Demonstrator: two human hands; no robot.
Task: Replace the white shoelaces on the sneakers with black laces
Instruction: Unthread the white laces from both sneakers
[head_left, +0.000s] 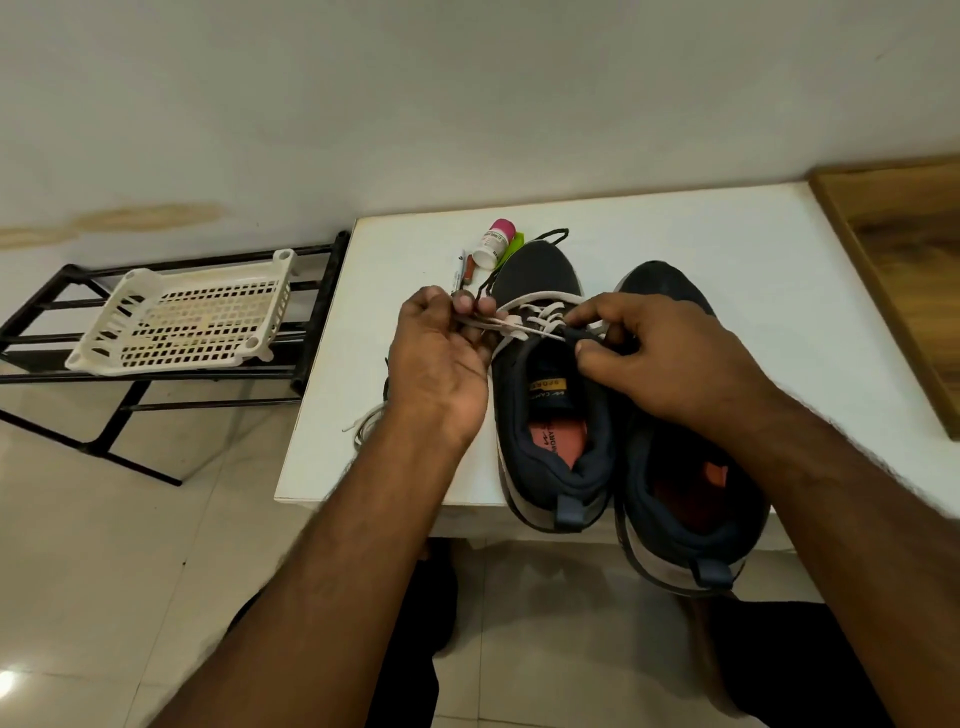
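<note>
Two dark navy sneakers stand side by side on a white table (675, 228), heels toward me. The left sneaker (545, 395) carries a white lace (540, 306) crossed through its upper eyelets. My left hand (441, 358) pinches the white lace's left end beside the shoe. My right hand (654, 358) grips the shoe's right eyelet edge, fingers curled on the lace there. The right sneaker (680, 493) lies partly under my right forearm, its lacing hidden. A black lace (550, 236) lies past the left shoe's toe. Another white lace (363, 423) lies by the table's left edge.
A small bottle with a pink cap (496, 244), a green item (511, 247) and a pen (460, 270) lie behind the shoes. A white perforated basket (182, 317) rests on a black metal rack (57, 358) to the left. A wooden board (904, 270) borders the table's right.
</note>
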